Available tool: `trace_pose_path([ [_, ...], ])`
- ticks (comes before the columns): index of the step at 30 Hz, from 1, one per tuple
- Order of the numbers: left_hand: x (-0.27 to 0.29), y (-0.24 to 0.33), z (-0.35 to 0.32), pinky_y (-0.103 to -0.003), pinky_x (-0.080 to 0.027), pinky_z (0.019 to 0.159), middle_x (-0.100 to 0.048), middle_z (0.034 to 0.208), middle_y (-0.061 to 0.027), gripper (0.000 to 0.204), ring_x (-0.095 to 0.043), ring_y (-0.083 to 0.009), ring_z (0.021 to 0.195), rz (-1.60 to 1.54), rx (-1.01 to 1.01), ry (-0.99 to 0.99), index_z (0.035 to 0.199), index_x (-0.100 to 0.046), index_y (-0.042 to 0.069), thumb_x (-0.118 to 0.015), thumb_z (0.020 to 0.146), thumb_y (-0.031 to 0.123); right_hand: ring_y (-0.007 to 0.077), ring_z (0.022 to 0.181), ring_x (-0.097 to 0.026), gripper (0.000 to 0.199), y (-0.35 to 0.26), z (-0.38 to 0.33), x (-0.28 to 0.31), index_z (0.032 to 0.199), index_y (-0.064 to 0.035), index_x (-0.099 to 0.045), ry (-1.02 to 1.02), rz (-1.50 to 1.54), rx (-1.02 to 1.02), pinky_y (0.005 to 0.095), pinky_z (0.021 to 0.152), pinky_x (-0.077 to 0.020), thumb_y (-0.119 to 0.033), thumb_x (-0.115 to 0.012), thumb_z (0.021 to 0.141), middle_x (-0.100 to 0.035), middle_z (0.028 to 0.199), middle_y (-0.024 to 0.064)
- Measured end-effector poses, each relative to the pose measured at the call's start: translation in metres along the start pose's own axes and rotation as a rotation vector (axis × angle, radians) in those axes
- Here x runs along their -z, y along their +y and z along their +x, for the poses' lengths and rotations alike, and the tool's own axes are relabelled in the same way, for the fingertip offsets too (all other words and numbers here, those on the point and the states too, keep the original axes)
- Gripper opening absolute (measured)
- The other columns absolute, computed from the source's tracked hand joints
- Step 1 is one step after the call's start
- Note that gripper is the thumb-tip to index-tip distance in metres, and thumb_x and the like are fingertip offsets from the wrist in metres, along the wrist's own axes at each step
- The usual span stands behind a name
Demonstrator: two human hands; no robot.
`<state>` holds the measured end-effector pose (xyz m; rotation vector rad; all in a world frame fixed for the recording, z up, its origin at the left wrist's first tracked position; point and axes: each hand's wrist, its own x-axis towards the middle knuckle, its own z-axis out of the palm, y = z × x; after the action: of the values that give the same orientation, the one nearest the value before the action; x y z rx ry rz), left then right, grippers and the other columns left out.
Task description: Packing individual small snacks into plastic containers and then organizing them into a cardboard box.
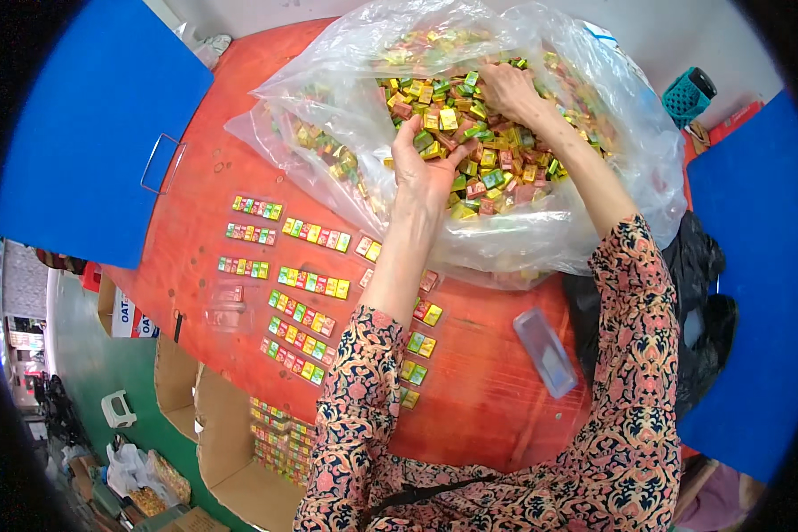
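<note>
A large clear plastic bag [496,232] lies opened at the far side of the red table, full of small wrapped blocks [490,180] in yellow, green and red. My left hand [424,168] is at the bag's opening, palm up and cupped around several of these blocks, thumb to one side and fingers to the other. Deeper in the bag, to the right, my right hand [508,90] reaches down onto the pile with its fingers bent together. Its fingertips are partly hidden, so what they grip cannot be made out.
Clear trays of blocks [313,281] lie in rows on the red table [496,417]. An empty clear tray [544,352] lies to the right, near a black plastic bag [696,319]. A cardboard box [230,443] with filled trays stands at the lower left. Blue panels [97,124] flank the table.
</note>
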<state>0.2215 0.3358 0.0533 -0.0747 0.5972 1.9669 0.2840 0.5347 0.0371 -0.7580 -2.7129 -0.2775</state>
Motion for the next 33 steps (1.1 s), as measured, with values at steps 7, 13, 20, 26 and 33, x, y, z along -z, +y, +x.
trace_pose_path([
  [7,0.001,0.0,-0.005,-0.058,-0.025,0.101,-0.045,0.125,-0.0161,0.04,-0.038,-0.0322,0.121,-0.073,0.005,-0.109,0.122,-0.042,0.004,-0.044,0.09,0.026,0.0091,0.054,-0.055,0.025,-0.059,-0.011,0.044,0.084,0.0022,-0.064,-0.205,1.427,-0.381,0.0224,0.05,-0.0461,-0.02,-0.056,0.078,-0.063,0.067,0.0067],
  [13,0.001,0.0,-0.005,-0.041,-0.034,0.1,-0.048,0.119,-0.0063,0.044,-0.045,-0.0241,0.112,-0.068,0.017,-0.083,0.12,-0.045,0.01,-0.043,0.088,0.041,0.0327,0.072,-0.06,0.014,-0.126,-0.05,0.055,0.085,-0.0012,-0.058,0.49,0.97,-0.191,0.0401,0.064,-0.0457,-0.014,-0.054,0.08,-0.061,0.074,0.0152],
  [20,0.001,-0.006,-0.01,-0.037,-0.04,0.093,-0.054,0.108,-0.0041,0.034,-0.05,-0.0198,0.104,-0.115,-0.065,-0.125,0.108,-0.053,0.011,-0.049,0.085,0.035,0.0204,0.07,-0.059,0.016,-0.134,-0.071,0.082,0.093,-0.0033,-0.061,0.547,0.788,-0.037,0.0316,0.062,-0.0455,-0.015,-0.057,0.082,-0.063,0.078,0.0109],
  [26,-0.004,0.0,-0.021,-0.039,-0.04,0.093,-0.059,0.104,-0.007,0.035,-0.054,-0.0226,0.101,-0.213,0.031,-0.07,0.105,-0.055,0.008,-0.049,0.082,0.034,0.0127,0.073,-0.064,0.019,-0.125,-0.062,0.102,0.097,0.0036,-0.058,0.279,1.766,-0.276,0.0238,0.065,-0.0509,-0.012,-0.05,0.088,-0.066,0.085,0.0117],
  [33,-0.008,0.005,-0.034,-0.047,-0.04,0.089,-0.057,0.109,-0.012,0.036,-0.052,-0.0261,0.103,-0.174,0.02,0.055,0.108,-0.053,0.007,-0.046,0.083,0.031,0.0269,0.093,-0.061,0.03,-0.095,-0.064,0.107,0.115,0.0029,-0.047,-0.094,2.096,-0.368,0.0347,0.08,-0.0519,-0.016,-0.047,0.092,-0.06,0.104,0.0169],
])
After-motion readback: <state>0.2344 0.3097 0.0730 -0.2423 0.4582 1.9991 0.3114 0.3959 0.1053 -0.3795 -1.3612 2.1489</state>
